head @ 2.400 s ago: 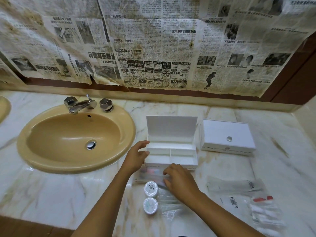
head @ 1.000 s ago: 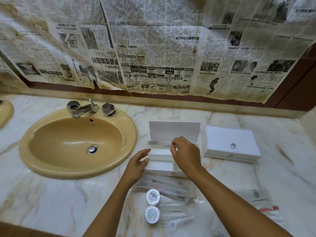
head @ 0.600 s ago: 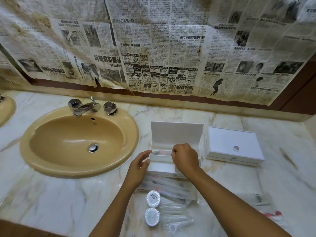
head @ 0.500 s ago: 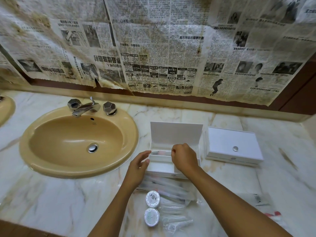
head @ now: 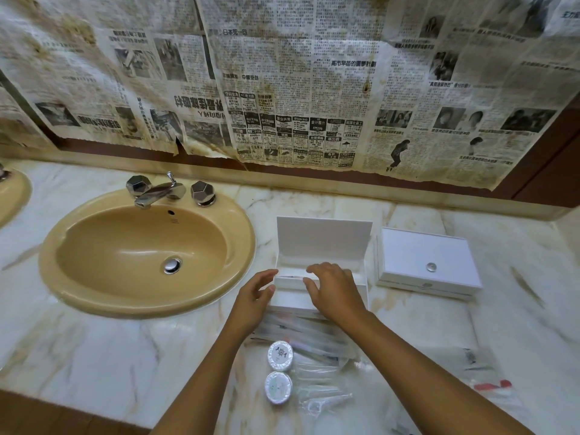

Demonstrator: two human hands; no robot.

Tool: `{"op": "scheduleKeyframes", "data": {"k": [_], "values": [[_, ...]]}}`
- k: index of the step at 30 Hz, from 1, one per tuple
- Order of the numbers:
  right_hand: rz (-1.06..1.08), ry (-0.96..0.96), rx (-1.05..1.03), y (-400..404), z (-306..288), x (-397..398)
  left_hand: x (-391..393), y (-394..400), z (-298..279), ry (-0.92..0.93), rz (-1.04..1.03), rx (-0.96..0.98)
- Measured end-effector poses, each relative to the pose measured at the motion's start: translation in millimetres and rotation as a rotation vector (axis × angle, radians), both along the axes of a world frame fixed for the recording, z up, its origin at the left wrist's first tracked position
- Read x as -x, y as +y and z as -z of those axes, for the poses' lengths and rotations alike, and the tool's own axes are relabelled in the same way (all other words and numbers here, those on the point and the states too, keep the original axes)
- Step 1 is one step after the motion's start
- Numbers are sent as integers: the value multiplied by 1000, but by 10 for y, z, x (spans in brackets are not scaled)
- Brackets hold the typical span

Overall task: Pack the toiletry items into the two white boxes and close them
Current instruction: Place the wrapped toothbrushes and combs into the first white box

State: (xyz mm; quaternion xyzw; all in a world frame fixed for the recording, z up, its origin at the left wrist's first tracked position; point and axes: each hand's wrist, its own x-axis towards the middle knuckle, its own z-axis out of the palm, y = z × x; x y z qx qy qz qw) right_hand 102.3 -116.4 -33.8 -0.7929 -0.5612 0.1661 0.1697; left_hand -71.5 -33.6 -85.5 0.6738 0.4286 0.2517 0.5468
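Open box (head: 323,243): white, on the marble counter (head: 94,350) just right of the sink; its lid stands upright at the far side, and the tray faces up with the hands over it.
Left hand (head: 254,301): at the near-left corner of the open box, fingers spread and loosely bent, thumb pointing toward the box edge. It holds nothing that I can see; whether the fingertips touch the box wall I cannot tell.
Right hand (head: 335,290): palm down over the middle of the tray, fingers relaxed and slightly bent, gripping nothing. It hides much of the compartments beneath.
Inside the box: a thin pale item lies along the far compartment between the two hands, blurred, so what it is I cannot tell.
Closed box (head: 428,262): white, lid down with a small round knob on top, just right of the open box and apart from it.
Sachets (head: 310,332): clear wrapped items lying on the counter just near of the open box, partly under the right forearm.
Round tins (head: 280,355): two small white discs, one nearer than the other, between the forearms, with more clear packets just to their right.
Right packets (head: 483,372): clear wrappers near-right on the counter, one with a red part.
Sink (head: 78,296): tan oval basin to the left, chrome tap (head: 157,193) at its far rim.
Wall: old newspaper (head: 282,89) pasted above the counter.
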Motion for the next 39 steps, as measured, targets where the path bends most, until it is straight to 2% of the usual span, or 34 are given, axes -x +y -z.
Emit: {"op": "scheduleKeyframes", "data": {"k": [4, 12, 19, 28, 39], "values": [[-45, 107, -185, -176, -111, 202, 8, 4, -11, 8, 7, 13], [-224, 92, 171, -412, -7, 425, 11, -4, -58, -15, 24, -11], [-240, 34, 233, -463, 45, 436, 19, -6, -75, -3, 27, 18], [-217, -21, 166, -464, -34, 471, 25, 11, -136, 6, 44, 34], [-129, -132, 51, -282, -473, 155, 45, 16, -207, 0, 31, 140]]}}
